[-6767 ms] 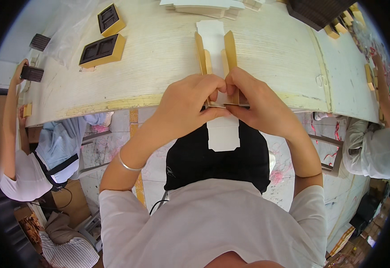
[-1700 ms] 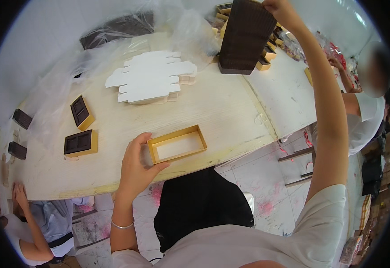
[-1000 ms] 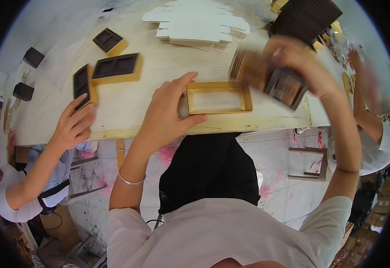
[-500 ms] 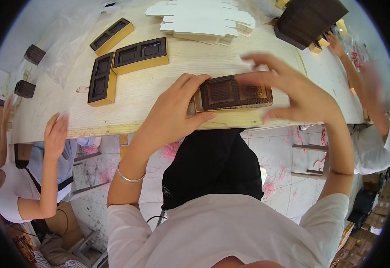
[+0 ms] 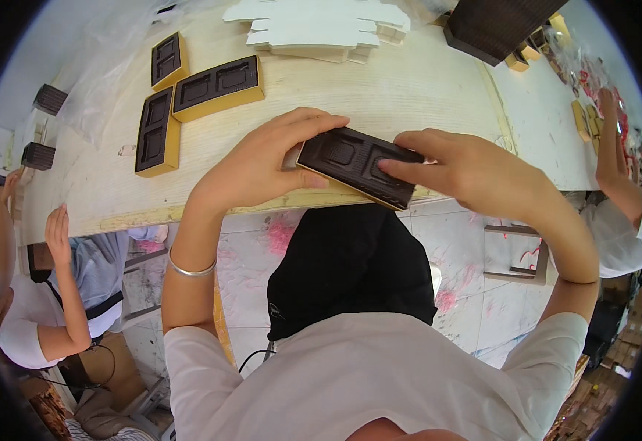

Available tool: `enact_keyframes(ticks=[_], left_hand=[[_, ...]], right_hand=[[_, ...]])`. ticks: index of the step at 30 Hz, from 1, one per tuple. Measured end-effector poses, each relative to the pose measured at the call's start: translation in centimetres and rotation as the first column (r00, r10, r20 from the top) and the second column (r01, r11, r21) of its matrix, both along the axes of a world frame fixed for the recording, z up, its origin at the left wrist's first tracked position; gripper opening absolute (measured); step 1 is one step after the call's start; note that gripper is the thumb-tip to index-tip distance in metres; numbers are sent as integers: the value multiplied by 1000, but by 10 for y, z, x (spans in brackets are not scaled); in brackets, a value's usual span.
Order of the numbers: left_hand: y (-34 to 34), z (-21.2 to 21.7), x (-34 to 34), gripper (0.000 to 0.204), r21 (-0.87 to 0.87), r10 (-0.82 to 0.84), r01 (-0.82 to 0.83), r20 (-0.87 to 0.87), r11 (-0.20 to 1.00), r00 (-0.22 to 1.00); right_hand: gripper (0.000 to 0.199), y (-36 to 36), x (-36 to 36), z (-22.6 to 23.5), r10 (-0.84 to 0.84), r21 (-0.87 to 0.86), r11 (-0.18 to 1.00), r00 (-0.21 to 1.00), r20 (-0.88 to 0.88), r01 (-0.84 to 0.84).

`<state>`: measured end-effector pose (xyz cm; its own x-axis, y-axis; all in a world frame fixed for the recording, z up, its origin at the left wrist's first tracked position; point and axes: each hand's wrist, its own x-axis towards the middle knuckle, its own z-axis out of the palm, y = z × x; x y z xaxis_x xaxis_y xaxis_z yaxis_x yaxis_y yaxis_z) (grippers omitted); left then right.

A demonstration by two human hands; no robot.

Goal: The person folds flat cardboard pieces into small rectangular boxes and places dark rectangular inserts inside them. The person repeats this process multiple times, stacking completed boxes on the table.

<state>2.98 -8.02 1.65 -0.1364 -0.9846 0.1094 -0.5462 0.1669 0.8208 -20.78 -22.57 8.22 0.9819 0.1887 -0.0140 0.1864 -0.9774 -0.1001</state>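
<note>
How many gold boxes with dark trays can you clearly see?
4: a box between your left hand and right hand, plus a far box, a middle box and a near box grouped to the left. Others may hide among gold boxes by the dark stack.

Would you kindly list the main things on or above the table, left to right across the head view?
Small dark ridged block, leftmost gold rectangular box with brown tray, left hand, held gold box with brown tray, right hand, small gold boxes.

The light is bright and soft, the black-rimmed view curving outward
</note>
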Motion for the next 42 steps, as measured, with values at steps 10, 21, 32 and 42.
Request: enact_keyframes(ticks=[10, 21, 32, 42], left_hand=[[7, 0, -3, 71, -15, 48, -49, -28, 999, 998], [25, 5, -6, 67, -242, 257, -202, 223, 949, 940], [-77, 8, 42, 33, -612, 600, -229, 513, 757, 614], [-83, 21, 50, 4, -628, 566, -39, 672, 778, 478]], right_hand=[[62, 13, -11, -34, -45, -110, 992, 989, 144, 61], [49, -13, -70, 20, -145, 573, 782, 966, -215, 245], [32, -131, -134, 109, -702, 84, 425, 270, 659, 901], [21, -66, -27, 5, -350, -67, 873, 717, 603, 482]])
